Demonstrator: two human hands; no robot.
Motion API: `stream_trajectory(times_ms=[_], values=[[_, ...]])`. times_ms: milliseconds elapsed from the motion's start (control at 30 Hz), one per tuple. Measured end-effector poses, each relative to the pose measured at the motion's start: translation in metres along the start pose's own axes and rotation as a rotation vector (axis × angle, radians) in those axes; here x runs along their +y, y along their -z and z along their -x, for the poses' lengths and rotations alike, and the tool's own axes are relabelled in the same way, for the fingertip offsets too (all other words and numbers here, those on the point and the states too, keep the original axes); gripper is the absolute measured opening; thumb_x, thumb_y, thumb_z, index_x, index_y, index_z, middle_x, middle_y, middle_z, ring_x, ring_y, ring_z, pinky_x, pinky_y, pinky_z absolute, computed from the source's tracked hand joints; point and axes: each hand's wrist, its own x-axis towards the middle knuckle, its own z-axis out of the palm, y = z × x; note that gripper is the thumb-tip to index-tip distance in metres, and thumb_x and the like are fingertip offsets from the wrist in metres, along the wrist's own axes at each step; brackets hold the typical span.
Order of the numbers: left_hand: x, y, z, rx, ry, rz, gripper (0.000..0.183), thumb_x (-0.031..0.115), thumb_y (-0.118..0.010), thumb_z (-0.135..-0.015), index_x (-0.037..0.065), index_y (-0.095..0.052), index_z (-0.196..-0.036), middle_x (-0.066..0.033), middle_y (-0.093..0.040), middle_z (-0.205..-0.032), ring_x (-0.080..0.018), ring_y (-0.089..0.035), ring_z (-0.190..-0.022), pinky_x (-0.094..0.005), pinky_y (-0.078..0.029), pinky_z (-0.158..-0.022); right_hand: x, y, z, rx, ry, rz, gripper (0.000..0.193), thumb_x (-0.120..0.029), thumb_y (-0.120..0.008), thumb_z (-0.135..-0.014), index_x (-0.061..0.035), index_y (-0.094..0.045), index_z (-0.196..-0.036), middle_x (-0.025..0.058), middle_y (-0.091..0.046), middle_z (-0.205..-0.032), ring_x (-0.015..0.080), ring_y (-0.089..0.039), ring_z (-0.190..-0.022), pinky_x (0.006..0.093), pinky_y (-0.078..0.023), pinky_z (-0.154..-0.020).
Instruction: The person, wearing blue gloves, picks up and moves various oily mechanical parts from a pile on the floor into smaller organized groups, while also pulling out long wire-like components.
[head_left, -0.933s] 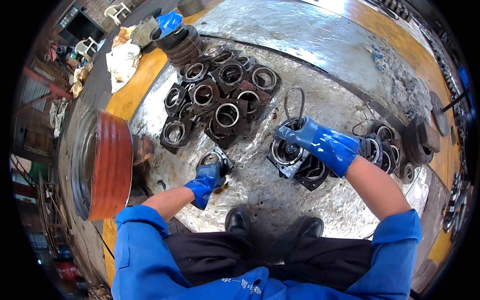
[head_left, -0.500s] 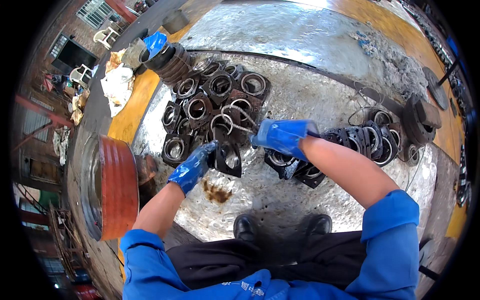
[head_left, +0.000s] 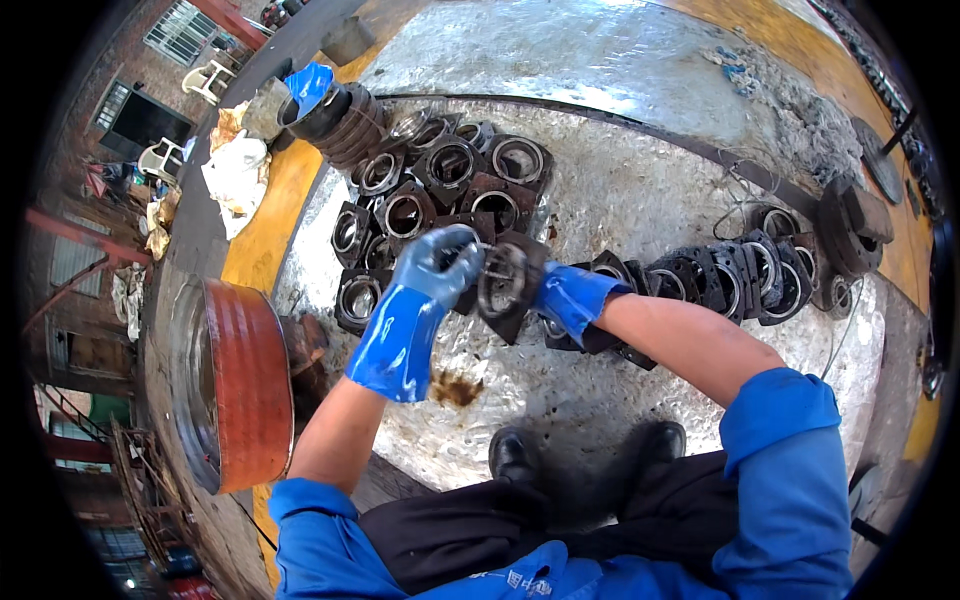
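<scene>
Both my hands wear blue rubber gloves. My right hand grips a dark, square metal flange with a round hole, held tilted above the floor and blurred by motion. The flange hides most of that hand's fingers. At the flange's left edge, my left hand has its fingers curled closed. A thin metal edge shows at its fingertips, too blurred to name. Behind my hands lies a heap of similar greasy flanges with bright inner rims. To the right, more flanges lean against each other in a row.
A large rust-red metal ring stands at my left. Stacked dark rings with blue plastic on top are behind the heap. A dark round block and grey fibre waste lie right. My black shoes stand on the metal floor plate.
My left hand has risen to the right, toward the flange. The right hand no longer shows the bent rod-like piece it held and now has the flange, which is lifted and turned.
</scene>
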Motion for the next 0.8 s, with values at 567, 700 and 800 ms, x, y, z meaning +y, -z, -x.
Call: stream_trajectory(times_ms=[567,700,800], values=[[-0.058,-0.026,-0.009,-0.397,0.383,-0.089,0.037,0.030,-0.077,-0.092,-0.003,-0.072,-0.108,-0.0122,-0.076,-0.086,-0.0140,-0.070,-0.067,-0.0294,-0.055,-0.058,0.020,-0.010,0.003,-0.493,-0.036,0.506,0.028,-0.031,-0.071,-0.082,-0.0101,-0.078,-0.099,0.0161,-0.075,-0.096,0.0342,-0.073,-0.088,0.0417,-0.058,-0.074],[-0.001,-0.034,-0.010,-0.431,0.225,-0.365,0.045,0.039,-0.076,-0.091,0.000,-0.073,-0.112,-0.0095,-0.074,-0.074,-0.0129,-0.068,-0.063,-0.0315,-0.056,-0.063,0.031,0.025,0.075,-0.206,0.132,0.400,0.023,-0.023,-0.074,-0.082,-0.0060,-0.075,-0.097,0.0155,-0.073,-0.086,0.0347,-0.073,-0.083,0.0422,-0.058,-0.069],[0.027,-0.036,-0.002,-0.395,0.270,-0.411,0.042,0.037,-0.077,-0.090,0.002,-0.074,-0.113,-0.0096,-0.075,-0.077,-0.0135,-0.070,-0.066,-0.0302,-0.056,-0.066,0.007,0.053,0.090,-0.231,0.027,0.256,0.023,-0.020,-0.069,-0.085,-0.0037,-0.070,-0.103,0.0177,-0.070,-0.081,0.0331,-0.072,-0.077,0.0413,-0.058,-0.068]])
